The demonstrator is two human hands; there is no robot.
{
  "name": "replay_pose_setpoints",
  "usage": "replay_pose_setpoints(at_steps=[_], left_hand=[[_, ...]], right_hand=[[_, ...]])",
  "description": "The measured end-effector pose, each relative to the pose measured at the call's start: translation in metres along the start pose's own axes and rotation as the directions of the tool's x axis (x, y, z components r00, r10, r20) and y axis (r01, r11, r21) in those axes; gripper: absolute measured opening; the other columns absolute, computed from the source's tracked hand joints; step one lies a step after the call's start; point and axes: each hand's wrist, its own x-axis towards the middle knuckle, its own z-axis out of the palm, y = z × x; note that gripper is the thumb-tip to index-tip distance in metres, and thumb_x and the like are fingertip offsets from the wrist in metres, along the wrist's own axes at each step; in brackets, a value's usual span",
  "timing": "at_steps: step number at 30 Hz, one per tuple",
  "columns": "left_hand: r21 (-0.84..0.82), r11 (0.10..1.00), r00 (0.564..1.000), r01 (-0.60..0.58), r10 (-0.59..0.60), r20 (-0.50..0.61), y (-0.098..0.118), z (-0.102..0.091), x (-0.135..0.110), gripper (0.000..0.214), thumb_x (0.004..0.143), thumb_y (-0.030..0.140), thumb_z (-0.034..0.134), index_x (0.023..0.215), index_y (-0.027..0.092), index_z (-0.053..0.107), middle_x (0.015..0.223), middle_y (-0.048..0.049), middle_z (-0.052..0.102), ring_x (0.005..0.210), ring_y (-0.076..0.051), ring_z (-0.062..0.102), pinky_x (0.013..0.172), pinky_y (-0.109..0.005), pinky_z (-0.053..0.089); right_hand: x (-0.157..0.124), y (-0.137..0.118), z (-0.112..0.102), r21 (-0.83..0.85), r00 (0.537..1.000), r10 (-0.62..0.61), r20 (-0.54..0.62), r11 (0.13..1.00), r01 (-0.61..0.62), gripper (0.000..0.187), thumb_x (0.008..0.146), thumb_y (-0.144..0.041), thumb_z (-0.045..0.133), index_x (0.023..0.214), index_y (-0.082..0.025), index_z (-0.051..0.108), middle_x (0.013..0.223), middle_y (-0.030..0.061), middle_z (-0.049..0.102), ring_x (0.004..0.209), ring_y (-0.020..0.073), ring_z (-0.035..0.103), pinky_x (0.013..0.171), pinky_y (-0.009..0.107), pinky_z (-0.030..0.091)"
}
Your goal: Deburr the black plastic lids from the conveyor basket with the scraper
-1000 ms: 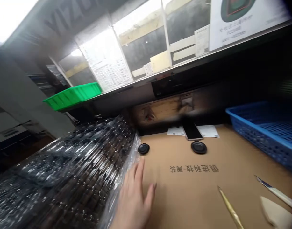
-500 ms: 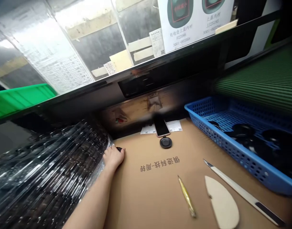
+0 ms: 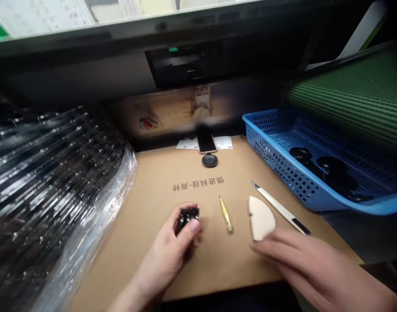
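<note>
My left hand (image 3: 172, 247) is closed around several small glossy black plastic parts (image 3: 188, 219), held together above the cardboard (image 3: 146, 186). Fingers partly cover them, so their exact kind cannot be told. My right hand (image 3: 295, 255), smeared by motion, has its fingers stretched out at the lower edge of a cream half-round piece (image 3: 261, 219) with a small notch in its straight side. Whether the fingertips touch it is unclear. Between the hands lies a pointed tool (image 3: 225, 215) wrapped in yellow. A white-handled craft knife (image 3: 281, 207) lies beyond the cream piece.
A blue perforated basket (image 3: 276, 160) with black parts stands at the right. Clear plastic film (image 3: 117, 190) covers stacked black trays (image 3: 49, 186) on the left. A phone (image 3: 206, 139) and a round black part (image 3: 210, 160) lie at the back, under a dark shelf (image 3: 97, 47).
My left hand has come from the film's edge toward the middle front, holding black parts. My right hand has entered from the lower right. The view has tilted down.
</note>
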Motion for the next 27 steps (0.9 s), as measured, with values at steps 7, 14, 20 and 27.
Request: replay_pose_setpoints(at_steps=[7,14,20,27], left_hand=[[-0.533,0.808,0.960,0.251,-0.138,0.243,-0.021,0.037,-0.059,0.073,0.078,0.057,0.081,0.135,0.023,0.051,0.110,-0.0064,0.065,0.102,-0.023,0.059,0.103,-0.043,0.041],[-0.423,0.888,0.972,0.179,-0.093,0.217,-0.016,0.034,-0.059,0.056,0.078,0.055,0.080,0.116,0.021,0.057,0.100,-0.0026,0.064,0.091,-0.020,0.056,0.087,-0.037,0.045],[-0.347,0.918,0.972,0.192,-0.129,0.197,-0.009,0.037,-0.054,0.053,0.072,0.053,0.082,0.110,0.022,0.061,0.095,0.0000,0.064,0.090,-0.021,0.058,0.082,-0.036,0.046],[-0.334,0.919,0.972,0.209,-0.158,0.175,-0.007,0.039,-0.054,0.051,0.070,0.051,0.083,0.108,0.024,0.063,0.097,-0.0005,0.068,0.093,-0.023,0.062,0.085,-0.038,0.048]], right_hand=[[0.068,0.025,0.030,-0.144,0.926,-0.063,0.371,0.982,0.124,0.033,0.098,-0.009,0.049,0.114,-0.025,0.073,0.091,0.0074,0.065,0.082,0.0235,0.059,0.070,0.036,0.048],[0.059,0.011,0.013,0.145,0.991,-0.003,0.134,0.989,-0.017,0.018,0.105,-0.026,0.050,0.121,-0.029,0.058,0.114,0.0072,0.064,0.086,0.0194,0.070,0.068,0.033,0.058],[0.036,-0.038,0.003,0.762,0.931,0.364,0.038,0.592,-0.263,0.019,0.102,-0.023,0.059,0.121,-0.028,0.061,0.111,0.0026,0.071,0.084,0.0172,0.077,0.085,0.033,0.066],[0.017,-0.034,0.013,0.496,0.998,0.020,-0.056,0.868,0.010,0.032,0.098,-0.014,0.064,0.129,-0.020,0.068,0.129,0.0078,0.070,0.126,0.0267,0.063,0.110,0.045,0.054]])
